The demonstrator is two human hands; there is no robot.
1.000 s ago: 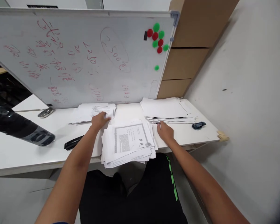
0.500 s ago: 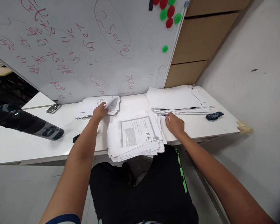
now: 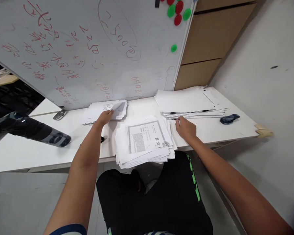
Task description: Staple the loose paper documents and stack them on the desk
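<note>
At the left paper stack (image 3: 95, 112), my left hand (image 3: 105, 118) pinches the edge of a sheet of paper (image 3: 119, 107), whose near part curls up off the pile. My right hand (image 3: 187, 129) rests on the table with its fingers curled together. A small dark bit shows at those fingertips, too little to name. Between the hands lies a middle paper stack (image 3: 147, 138), its top sheet printed with a bordered certificate, its front overhanging the table edge. Just beyond my right hand is the right paper stack (image 3: 186, 100), with blank-looking sheets on top.
A whiteboard (image 3: 75, 71) with red writing and round magnets stands behind the white table (image 3: 142, 109). A dark bottle (image 3: 49, 134) lies at the left, near a grey mouse-like object (image 3: 60, 115). A dark blue object (image 3: 229, 118) sits at the right. Cardboard boxes (image 3: 203, 42) are stacked behind.
The view has shifted slightly. My left hand keeps its hold on the sheet, which is curled a little differently. My right hand stays curled at the same spot.
</note>
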